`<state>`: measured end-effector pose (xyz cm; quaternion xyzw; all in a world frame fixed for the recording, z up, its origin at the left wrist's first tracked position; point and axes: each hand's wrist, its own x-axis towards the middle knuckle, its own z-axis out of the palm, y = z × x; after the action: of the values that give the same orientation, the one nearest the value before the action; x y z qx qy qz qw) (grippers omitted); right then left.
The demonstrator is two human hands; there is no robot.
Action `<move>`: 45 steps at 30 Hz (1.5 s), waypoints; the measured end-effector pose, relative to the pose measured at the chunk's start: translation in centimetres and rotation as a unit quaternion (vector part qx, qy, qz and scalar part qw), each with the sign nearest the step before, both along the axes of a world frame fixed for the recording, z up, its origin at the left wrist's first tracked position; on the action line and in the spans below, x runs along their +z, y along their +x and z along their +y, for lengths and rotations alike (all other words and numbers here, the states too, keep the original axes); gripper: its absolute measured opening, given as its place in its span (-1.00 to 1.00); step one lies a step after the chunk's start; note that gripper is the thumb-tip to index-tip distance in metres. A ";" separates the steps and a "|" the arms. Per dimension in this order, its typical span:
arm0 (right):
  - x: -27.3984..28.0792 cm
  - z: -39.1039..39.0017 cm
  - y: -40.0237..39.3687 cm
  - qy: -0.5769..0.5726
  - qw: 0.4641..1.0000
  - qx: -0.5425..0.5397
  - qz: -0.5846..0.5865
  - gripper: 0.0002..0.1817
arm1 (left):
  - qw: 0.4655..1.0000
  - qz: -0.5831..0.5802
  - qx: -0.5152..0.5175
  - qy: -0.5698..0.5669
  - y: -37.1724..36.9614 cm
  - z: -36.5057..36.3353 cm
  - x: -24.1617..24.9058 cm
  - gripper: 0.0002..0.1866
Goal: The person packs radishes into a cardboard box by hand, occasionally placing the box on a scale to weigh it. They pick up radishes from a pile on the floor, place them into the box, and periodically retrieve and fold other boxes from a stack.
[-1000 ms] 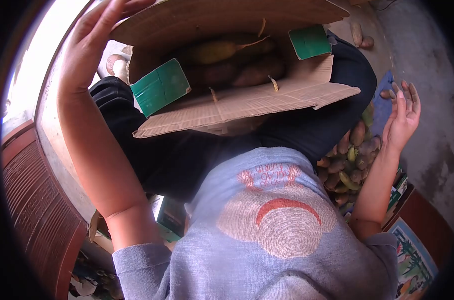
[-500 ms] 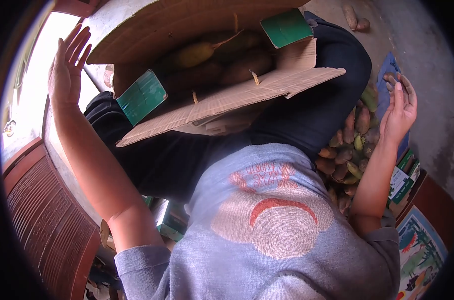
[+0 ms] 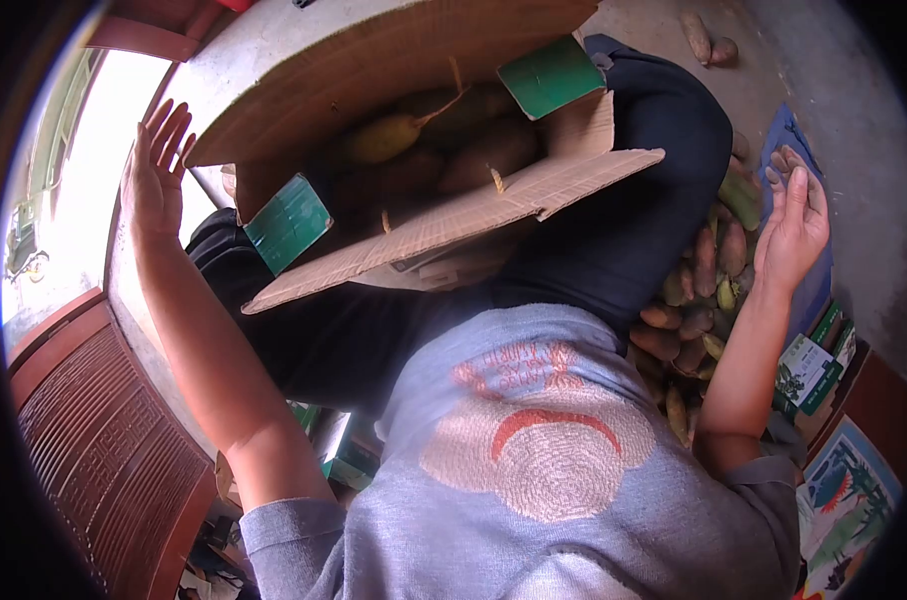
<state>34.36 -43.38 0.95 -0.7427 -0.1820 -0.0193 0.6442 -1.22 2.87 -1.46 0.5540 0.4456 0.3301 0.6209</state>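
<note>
An open cardboard box [image 3: 444, 232] with green end flaps lies between my legs. Inside it are a yellowish tuber [image 3: 382, 139] with a long stem and several brown tubers [image 3: 490, 157] in shadow. My left hand [image 3: 160, 172] is raised beside the box's left end, fingers apart, holding nothing. On the right, my right hand [image 3: 796, 220] is held up over a blue sheet [image 3: 820, 290], fingers spread and bent a little, with nothing in it. Below and left of that hand is a pile of reddish-brown and green tubers [image 3: 704, 260].
Two loose tubers [image 3: 709, 42] lie on the floor at the top right. A carved wooden panel [image 3: 109, 440] stands at the lower left. Green and white boxes [image 3: 806, 372] and a colourful picture [image 3: 849, 500] are at the lower right.
My left hand has shifted right and down in the view, still open. The box appears slightly further left. My right hand has barely moved, and stays open.
</note>
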 end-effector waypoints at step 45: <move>11.9 29.1 -15.8 -0.282 0.539 0.525 -0.595 -0.78 | 0.679 0.486 -0.181 0.519 -4.5 3.8 8.4 -0.68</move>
<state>18.60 -14.30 12.84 -0.4749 -0.8769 -0.0632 0.0398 -5.68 6.65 6.98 0.9399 0.3325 0.0738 -0.0225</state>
